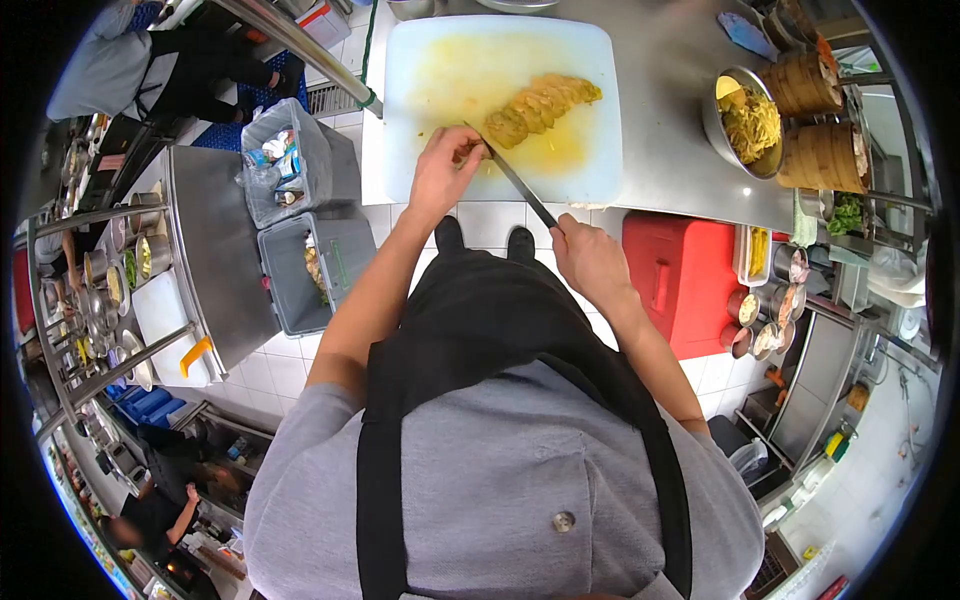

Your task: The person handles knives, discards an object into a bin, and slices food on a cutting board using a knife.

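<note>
A knife (520,187) with a dark handle is in my right hand (592,262), its blade pointing up and left over the front part of a white cutting board (420,60). Near the blade tip, my left hand (445,172) has its fingers curled down on the board; whatever they hold is mostly hidden. Sliced yellowish-brown food (545,108) lies in a slanting row just beyond the blade. Yellow liquid stains the board around it.
A steel bowl of noodles (748,120) and bamboo steamers (800,85) stand at right. A red box (670,285) is below the counter. Grey bins (300,165) stand at left. Other people (110,75) are at the far left.
</note>
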### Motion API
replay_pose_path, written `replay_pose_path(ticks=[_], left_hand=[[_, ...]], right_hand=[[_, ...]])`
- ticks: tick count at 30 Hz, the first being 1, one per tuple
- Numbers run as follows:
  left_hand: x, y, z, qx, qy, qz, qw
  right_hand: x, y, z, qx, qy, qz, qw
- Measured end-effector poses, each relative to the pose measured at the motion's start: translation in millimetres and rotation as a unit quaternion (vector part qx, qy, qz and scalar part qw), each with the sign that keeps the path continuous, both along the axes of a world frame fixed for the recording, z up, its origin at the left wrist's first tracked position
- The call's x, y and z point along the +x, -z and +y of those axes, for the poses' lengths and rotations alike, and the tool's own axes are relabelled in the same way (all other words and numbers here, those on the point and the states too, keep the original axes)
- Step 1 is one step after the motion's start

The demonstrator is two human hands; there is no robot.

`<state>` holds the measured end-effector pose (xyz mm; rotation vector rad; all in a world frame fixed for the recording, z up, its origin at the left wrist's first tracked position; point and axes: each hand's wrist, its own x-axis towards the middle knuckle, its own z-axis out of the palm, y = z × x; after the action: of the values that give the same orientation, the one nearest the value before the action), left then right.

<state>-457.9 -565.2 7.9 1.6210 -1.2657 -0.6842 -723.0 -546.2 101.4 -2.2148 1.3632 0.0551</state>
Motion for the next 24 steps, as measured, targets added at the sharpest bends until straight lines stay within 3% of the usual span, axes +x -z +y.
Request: replay_pose_path(ticks=[2,6,8,10,12,19,21,24], left_hand=[[-3,-5,-6,-0.027,0.011,-0.106,0.994],[4,-7,-11,0.021,-0.045,-0.134,0.990],[9,-8,-11,0.022,-0.096,-0.094,0.991],[4,-10,-6,0.026,-0.090,-0.093,0.991],[-7,-13,-2,0.017,-0.013,-0.117,0.993],[-22,-2,-1,-0.003,-0.053,-0.012,0.999],[-10,-5,1,-0.017,-0.015,-0.218,0.976],[8,-15,4,0.034,0.021,-0.140,0.989]], right_hand=[[2,-4,0,0.021,0.011,0.002,1.000],[12,7,-3,0.024,0.000,-0.011,1.000],[15,10,-3,0.011,-0.010,-0.025,1.000],[16,8,-4,-0.004,-0.011,-0.004,1.000],[12,10,0,-0.002,0.006,0.001,1.000],[13,10,-2,-0.011,0.016,-0.027,0.999],[16,9,-2,-0.024,0.011,-0.016,1.000],[15,11,1,-0.037,0.014,-0.004,0.999]])
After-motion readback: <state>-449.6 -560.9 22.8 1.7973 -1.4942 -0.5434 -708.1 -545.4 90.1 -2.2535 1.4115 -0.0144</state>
